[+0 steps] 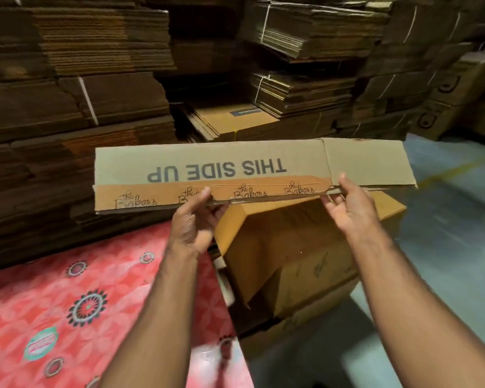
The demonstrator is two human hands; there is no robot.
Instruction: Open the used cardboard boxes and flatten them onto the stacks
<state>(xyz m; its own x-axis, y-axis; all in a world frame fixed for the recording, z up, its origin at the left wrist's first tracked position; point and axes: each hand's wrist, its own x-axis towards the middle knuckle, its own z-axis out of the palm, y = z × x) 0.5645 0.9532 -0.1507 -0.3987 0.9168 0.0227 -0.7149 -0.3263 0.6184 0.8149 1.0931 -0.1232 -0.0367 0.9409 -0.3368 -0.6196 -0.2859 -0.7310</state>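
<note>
Head view shows a long, flattened brown cardboard box [235, 169] printed "THIS SIDE UP" upside down, with an orange tape strip [207, 191] along its near edge, held level in the air between both hands. Left hand [192, 222] pinches the near edge at the tape, thumb on top, fingers [217, 210] curled beneath. Right hand [347, 205] grips the same edge farther right, thumb on top of the board and fingers tucked under it. Just below the fingers sits a tan cardboard box [286, 253], still in its boxed shape, tilted on more cardboard. Left of the left hand lies a red patterned sheet [67, 298] with dark round flower motifs. Beyond the fingertips rise tall stacks of flattened brown cardboard [76, 79], some bundles tied with white straps, and a low stack of flat boxes [230, 121] straight ahead. To the right of the right hand is grey floor [454, 233].
</note>
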